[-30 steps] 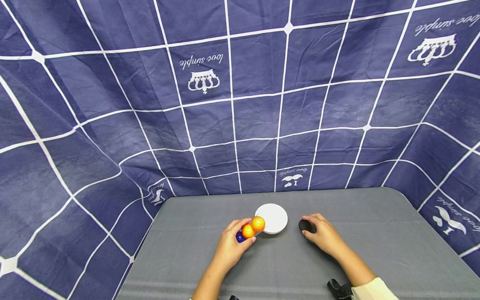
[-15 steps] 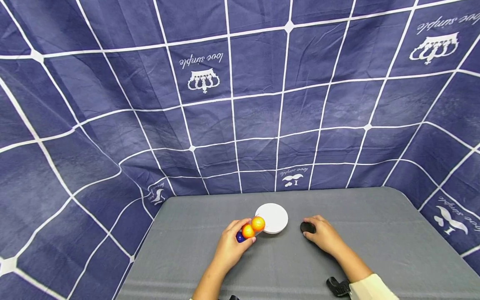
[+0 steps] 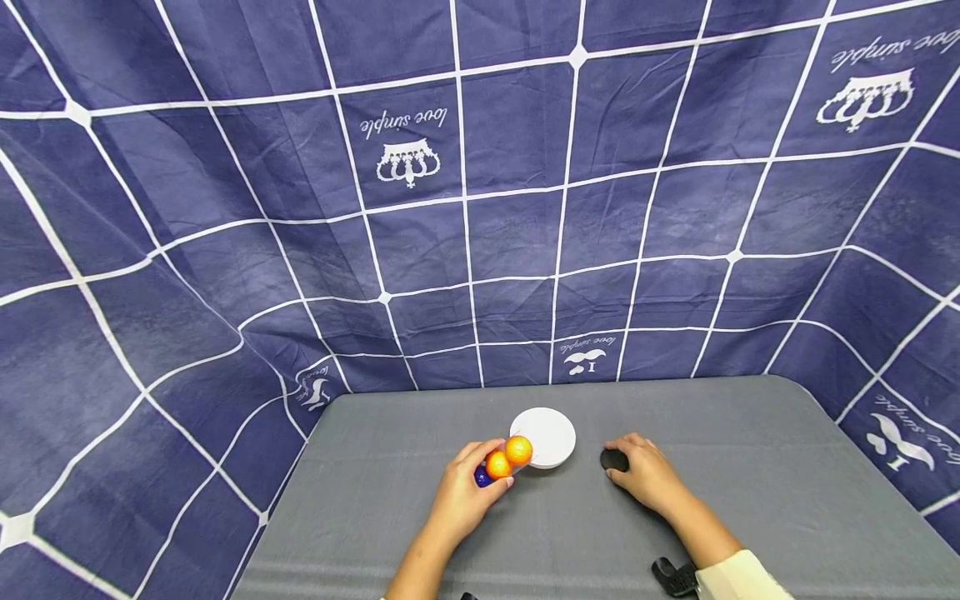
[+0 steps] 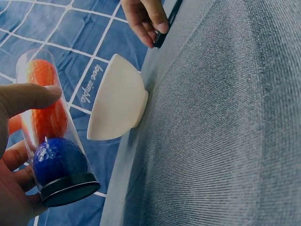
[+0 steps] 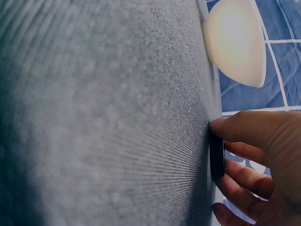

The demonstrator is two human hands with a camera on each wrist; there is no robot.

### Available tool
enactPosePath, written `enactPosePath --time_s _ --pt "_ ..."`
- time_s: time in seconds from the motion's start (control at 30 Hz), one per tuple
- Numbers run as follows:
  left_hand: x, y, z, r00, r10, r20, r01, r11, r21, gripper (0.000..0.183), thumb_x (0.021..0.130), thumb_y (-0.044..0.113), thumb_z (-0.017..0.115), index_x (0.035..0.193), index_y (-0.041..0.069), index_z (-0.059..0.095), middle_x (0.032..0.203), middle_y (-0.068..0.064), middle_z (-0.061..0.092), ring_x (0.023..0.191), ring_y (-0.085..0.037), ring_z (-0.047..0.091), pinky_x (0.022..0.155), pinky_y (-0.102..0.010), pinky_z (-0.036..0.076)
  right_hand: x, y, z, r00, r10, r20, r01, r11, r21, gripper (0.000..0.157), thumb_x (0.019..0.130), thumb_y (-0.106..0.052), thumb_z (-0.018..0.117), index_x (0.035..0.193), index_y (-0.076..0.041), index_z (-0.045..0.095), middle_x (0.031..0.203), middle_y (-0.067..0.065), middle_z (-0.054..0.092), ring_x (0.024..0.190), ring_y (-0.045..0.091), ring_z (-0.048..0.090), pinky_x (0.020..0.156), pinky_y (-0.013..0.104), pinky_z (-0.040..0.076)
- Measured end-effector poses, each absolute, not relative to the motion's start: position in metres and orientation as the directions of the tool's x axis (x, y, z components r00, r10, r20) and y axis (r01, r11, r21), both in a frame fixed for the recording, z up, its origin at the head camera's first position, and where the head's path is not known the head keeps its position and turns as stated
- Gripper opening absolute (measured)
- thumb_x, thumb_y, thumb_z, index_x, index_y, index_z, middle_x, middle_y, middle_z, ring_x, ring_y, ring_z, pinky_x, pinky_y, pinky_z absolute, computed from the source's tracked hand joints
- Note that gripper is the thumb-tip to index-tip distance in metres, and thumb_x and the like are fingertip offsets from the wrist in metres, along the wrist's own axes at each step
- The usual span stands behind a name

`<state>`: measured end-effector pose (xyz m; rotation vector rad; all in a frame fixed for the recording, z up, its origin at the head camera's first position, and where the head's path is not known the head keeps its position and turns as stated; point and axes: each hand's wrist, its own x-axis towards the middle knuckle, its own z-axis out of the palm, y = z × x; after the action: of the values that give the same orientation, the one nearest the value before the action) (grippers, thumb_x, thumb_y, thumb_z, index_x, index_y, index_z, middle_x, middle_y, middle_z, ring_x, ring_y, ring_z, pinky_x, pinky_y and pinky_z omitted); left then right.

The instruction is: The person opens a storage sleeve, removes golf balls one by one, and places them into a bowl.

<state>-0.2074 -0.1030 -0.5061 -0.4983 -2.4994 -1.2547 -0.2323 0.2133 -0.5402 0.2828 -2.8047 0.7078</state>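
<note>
My left hand (image 3: pixel 461 493) grips a clear tube (image 4: pixel 70 123) left of the white bowl (image 3: pixel 549 433). Inside the tube are two orange balls (image 3: pixel 518 451) and one blue ball (image 4: pixel 60 161), dimpled like golf balls. A black cap (image 4: pixel 73 189) covers the end by the blue ball; at the other end I see only clear plastic. My right hand (image 3: pixel 651 479) holds a black round disc (image 5: pixel 217 157), like a cap, between thumb and fingers on the table, right of the bowl. Part of the disc is hidden by the fingers.
The white bowl stands on the grey cloth-covered table (image 3: pixel 360 483) between the hands. A blue curtain (image 3: pixel 510 250) with white grid lines hangs behind and at both sides. A black strap piece (image 3: pixel 673 577) lies by the right sleeve (image 3: pixel 738 577).
Both hands are almost still. The tube has shifted very slightly to the right, and the right hand with the black disc has moved slightly.
</note>
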Motion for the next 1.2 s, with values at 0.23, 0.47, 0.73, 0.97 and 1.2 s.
enactPosePath --time_s 0.23,0.47,0.73,0.97,1.2 --pt "-0.208 -0.102 -0.508 -0.893 0.171 0.417 0.436 0.561 0.703 0.052 0.075 0.015 0.088 0.123 0.023 0.070 0.112 0.003 0.069 0.103 -0.016 0.067 0.096 -0.037 0.054 -0.230 0.213 -0.538 -0.955 -0.134 0.266 -0.244 0.863 -0.443 0.040 0.075 -0.013 0.083 0.113 -0.006 0.073 0.106 0.011 0.068 0.104 0.036 0.065 0.092 0.055 0.049" --pt "-0.208 -0.103 -0.507 -0.889 0.170 0.426 0.443 0.558 0.702 0.052 0.074 0.014 0.088 0.123 0.023 0.071 0.111 0.003 0.069 0.102 -0.016 0.067 0.095 -0.035 0.054 -0.229 0.212 -0.537 -0.950 -0.120 0.287 -0.248 0.849 -0.467 0.047 0.076 -0.017 0.084 0.119 -0.004 0.071 0.109 0.012 0.067 0.105 0.037 0.065 0.092 0.055 0.050" --pt "-0.208 -0.103 -0.506 -0.879 0.178 0.443 0.460 0.562 0.687 0.052 0.074 0.014 0.088 0.123 0.021 0.071 0.111 0.003 0.070 0.102 -0.017 0.068 0.096 -0.037 0.054 -0.228 0.208 -0.529 -0.917 -0.064 0.394 -0.281 0.804 -0.523 0.043 0.082 -0.015 0.080 0.122 -0.003 0.069 0.115 0.014 0.065 0.110 0.038 0.063 0.093 0.056 0.050" --pt "-0.207 -0.103 -0.503 -0.873 0.180 0.453 0.468 0.568 0.677 0.052 0.074 0.013 0.088 0.122 0.018 0.072 0.111 0.002 0.070 0.102 -0.017 0.068 0.095 -0.037 0.054 -0.221 0.198 -0.514 -0.844 -0.075 0.531 -0.389 0.767 -0.510 0.040 0.081 -0.011 0.082 0.120 -0.007 0.071 0.112 0.007 0.068 0.099 0.026 0.068 0.085 0.046 0.054" --pt "-0.206 -0.102 -0.502 -0.845 0.198 0.497 0.508 0.592 0.626 0.051 0.073 0.012 0.089 0.121 0.018 0.072 0.110 0.002 0.070 0.101 -0.016 0.069 0.095 -0.038 0.055 -0.215 0.186 -0.501 -0.779 -0.153 0.607 -0.530 0.680 -0.508 0.039 0.079 -0.007 0.084 0.117 -0.012 0.073 0.106 -0.001 0.071 0.092 0.016 0.070 0.082 0.036 0.059"
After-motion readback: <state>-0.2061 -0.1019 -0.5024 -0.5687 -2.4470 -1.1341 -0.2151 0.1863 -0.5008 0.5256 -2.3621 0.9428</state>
